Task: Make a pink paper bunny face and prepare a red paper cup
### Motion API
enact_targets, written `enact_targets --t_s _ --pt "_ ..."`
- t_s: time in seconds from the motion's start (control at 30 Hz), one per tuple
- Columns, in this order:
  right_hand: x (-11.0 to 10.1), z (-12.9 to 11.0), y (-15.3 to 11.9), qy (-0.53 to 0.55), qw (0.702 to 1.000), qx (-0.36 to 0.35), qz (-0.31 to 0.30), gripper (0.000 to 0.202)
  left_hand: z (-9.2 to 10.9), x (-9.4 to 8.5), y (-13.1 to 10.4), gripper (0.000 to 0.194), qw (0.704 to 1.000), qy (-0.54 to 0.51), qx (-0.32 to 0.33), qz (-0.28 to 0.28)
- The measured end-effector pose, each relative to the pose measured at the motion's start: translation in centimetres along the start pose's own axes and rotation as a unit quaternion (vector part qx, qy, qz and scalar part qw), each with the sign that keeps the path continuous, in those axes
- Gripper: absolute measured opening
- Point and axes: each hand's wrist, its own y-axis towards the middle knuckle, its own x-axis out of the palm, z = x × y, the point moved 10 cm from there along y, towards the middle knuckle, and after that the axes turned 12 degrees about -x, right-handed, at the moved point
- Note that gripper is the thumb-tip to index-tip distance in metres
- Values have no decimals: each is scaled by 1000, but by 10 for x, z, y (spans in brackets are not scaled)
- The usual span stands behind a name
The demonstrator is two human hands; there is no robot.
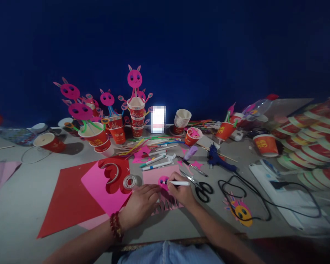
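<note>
In front of me a bright pink paper circle (pixel 163 182) with a dark eye spot on it lies on a light pink sheet (pixel 153 175). My right hand (pixel 180 189) is closed around a white marker pen (pixel 179 183), its tip at the circle. My left hand (pixel 143 201) lies flat at the circle's left edge, palm down, fingers stretched out. Just beyond that hand is a tape roll (pixel 130 182). Black-handled scissors (pixel 204 191) lie right of my right hand. Cut slits show along the sheet's near edge.
Red card (pixel 68 198) and cut pink paper (pixel 110 198) lie left. Behind are loose markers (pixel 154 165), paper cups with pink paper figures (pixel 134 79) and stacked cups (pixel 183 119). On the right are a blue glue gun (pixel 217 157), its black cable, a yellow paper face (pixel 242 215) and a white power strip (pixel 280 201).
</note>
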Motion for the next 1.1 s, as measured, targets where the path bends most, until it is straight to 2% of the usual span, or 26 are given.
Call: enact_targets --t_s 0.37,0.6,1.1 --pt "1 -1 1 12 1000 -3 -3 17 2 -2 1 26 1000 0 7 7" --pt "-5 2 -2 39 999 0 34 19 1 -2 0 17 1000 -1 0 4" --pt "-13 9 -6 72 995 27 70 19 1 1 -1 17 1000 20 11 5"
